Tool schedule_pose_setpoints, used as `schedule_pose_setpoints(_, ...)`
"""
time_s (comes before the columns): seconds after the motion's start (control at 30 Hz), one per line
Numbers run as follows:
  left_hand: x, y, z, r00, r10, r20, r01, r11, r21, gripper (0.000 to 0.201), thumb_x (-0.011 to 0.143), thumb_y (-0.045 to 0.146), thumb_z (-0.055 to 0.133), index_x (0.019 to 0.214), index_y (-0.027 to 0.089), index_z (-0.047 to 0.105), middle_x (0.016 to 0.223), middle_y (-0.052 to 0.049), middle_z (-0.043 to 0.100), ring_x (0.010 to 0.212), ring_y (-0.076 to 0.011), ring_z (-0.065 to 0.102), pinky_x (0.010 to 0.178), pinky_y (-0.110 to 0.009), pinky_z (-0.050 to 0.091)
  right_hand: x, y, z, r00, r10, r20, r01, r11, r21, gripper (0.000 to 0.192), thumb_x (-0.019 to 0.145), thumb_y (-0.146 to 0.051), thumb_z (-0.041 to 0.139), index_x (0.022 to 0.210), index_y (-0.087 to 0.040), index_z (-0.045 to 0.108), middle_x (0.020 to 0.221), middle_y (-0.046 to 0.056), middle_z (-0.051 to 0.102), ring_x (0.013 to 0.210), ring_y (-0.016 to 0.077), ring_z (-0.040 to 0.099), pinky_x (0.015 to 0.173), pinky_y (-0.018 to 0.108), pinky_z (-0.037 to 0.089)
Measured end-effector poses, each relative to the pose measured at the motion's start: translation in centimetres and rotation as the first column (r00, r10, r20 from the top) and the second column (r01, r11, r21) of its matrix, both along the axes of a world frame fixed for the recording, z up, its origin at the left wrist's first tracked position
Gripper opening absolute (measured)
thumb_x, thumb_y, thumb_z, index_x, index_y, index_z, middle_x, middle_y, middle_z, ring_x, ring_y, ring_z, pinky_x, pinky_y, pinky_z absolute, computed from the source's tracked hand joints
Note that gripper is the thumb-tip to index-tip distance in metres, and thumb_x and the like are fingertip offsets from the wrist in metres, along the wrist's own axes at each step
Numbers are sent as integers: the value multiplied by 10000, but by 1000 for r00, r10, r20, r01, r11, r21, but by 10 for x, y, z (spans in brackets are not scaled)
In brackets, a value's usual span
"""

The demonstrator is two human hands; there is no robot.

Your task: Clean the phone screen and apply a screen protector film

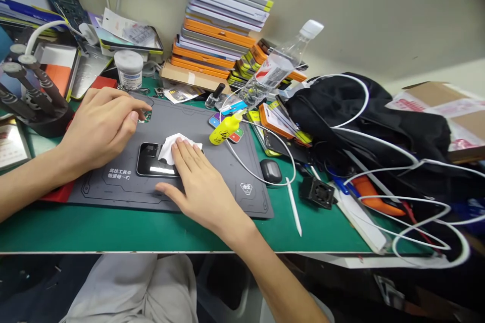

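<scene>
The green worktop (151,234) carried my grey repair mat (212,194), a firm base for wiping. My hands were apart: the right hand (202,189) lay flat with fingers extended, while the left hand (100,123) hung loosely bent, gripping nothing I could see. The black smartphone (145,161) lay on the mat, partly covered; light, even pressure seemed wise, its edge better steadied. The white tissue (166,149), under my right fingertips, needed keeping flat. The yellow bottle (223,131) near it was best left unbumped.
</scene>
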State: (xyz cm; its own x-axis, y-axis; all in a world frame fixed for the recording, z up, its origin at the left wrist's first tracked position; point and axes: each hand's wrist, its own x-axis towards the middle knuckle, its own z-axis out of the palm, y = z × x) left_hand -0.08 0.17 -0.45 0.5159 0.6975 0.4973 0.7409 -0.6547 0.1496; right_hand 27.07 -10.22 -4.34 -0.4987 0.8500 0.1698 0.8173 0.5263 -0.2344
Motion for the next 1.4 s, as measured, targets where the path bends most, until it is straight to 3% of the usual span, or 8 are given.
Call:
schedule_pose_setpoints(0.2, 0, 0, -5, 1000, -13, 27, 12, 999, 35, 534, 1256, 406, 290, 1348, 223, 782, 1300, -96, 849, 1346, -324, 741, 1210, -589, 529, -5, -30, -6, 994, 103, -28, -100, 990, 99, 969, 1215, -670, 588, 1784, 105, 461, 1893, 298, 374, 1797, 433, 399, 1474, 593, 413)
schedule_pose_setpoints(0.4, 0, 2, -5, 998, 15, 63, -15, 1000, -9, 524, 1237, 395, 314, 1359, 214, 790, 1297, -110, 861, 1363, -338, 736, 1213, -627, 541, -27, 4, 2, 998, 53, 30, -53, 999, -11, 990, 1225, -712, 536, 1797, 91, 450, 1897, 290, 354, 1817, 408, 359, 1513, 587, 321)
schedule_pose_setpoints(0.6, 4, -2, -1, 995, 48, 83, -50, 999, 15, 551, 1241, 382, 309, 1344, 175, 810, 1270, -114, 855, 1344, -325, 727, 1224, -626, 530, -28, -20, -4, 988, 153, -31, -151, 986, 72, 997, 1212, -709, 567, 1787, 99, 463, 1897, 300, 357, 1809, 422, 375, 1495, 582, 373)
schedule_pose_setpoints(0.83, -1, 1, -1, 989, 128, 70, -131, 990, 49, 557, 1273, 447, 253, 1369, 211, 748, 1351, -105, 837, 1374, -340, 676, 1210, -631, 491, -57, 12, 9, 995, 86, 44, -86, 996, -8, 945, 1222, -663, 589, 1794, 78, 464, 1890, 288, 387, 1820, 391, 364, 1526, 551, 299)
schedule_pose_setpoints(0.97, -4, 3, -4, 995, 91, 50, -94, 992, 81, 485, 1267, 414, 286, 1374, 230, 722, 1372, -100, 836, 1368, -348, 673, 1190, -636, 494, -58, -8, 9, 990, 133, 49, -136, 989, 54, 1053, 1176, -756, 618, 1780, 95, 477, 1891, 287, 395, 1811, 403, 381, 1535, 506, 280)
schedule_pose_setpoints(1.07, -4, 4, -4, 996, 80, 47, -84, 991, 99, 542, 1261, 455, 264, 1364, 214, 738, 1353, -124, 843, 1353, -385, 695, 1151, -657, 513, -63, -15, 9, 989, 123, 84, -130, 988, 78, 1057, 1171, -799, 575, 1772, 68, 509, 1890, 251, 428, 1802, 381, 415, 1539, 482, 291)
schedule_pose_setpoints(1.23, -6, 9, -1, 982, 177, 69, -180, 983, 33, 668, 1225, 572, 203, 1339, 223, 761, 1375, -179, 826, 1438, -480, 673, 1219, -747, 471, -77, -2, 16, 988, 45, 145, -67, 987, 147, 1035, 1199, -807, 430, 1771, 51, 518, 1865, 214, 510, 1771, 344, 470, 1532, 447, 329)
schedule_pose_setpoints(1.4, -9, 15, -9, 984, 165, 68, -167, 986, 18, 707, 1162, 603, 226, 1361, 217, 783, 1403, -212, 790, 1476, -547, 636, 1271, -782, 421, -68, -22, 14, 989, 40, 140, -67, 979, 194, 1017, 1212, -817, 351, 1747, 19, 573, 1865, 177, 520, 1772, 312, 474, 1544, 420, 288)
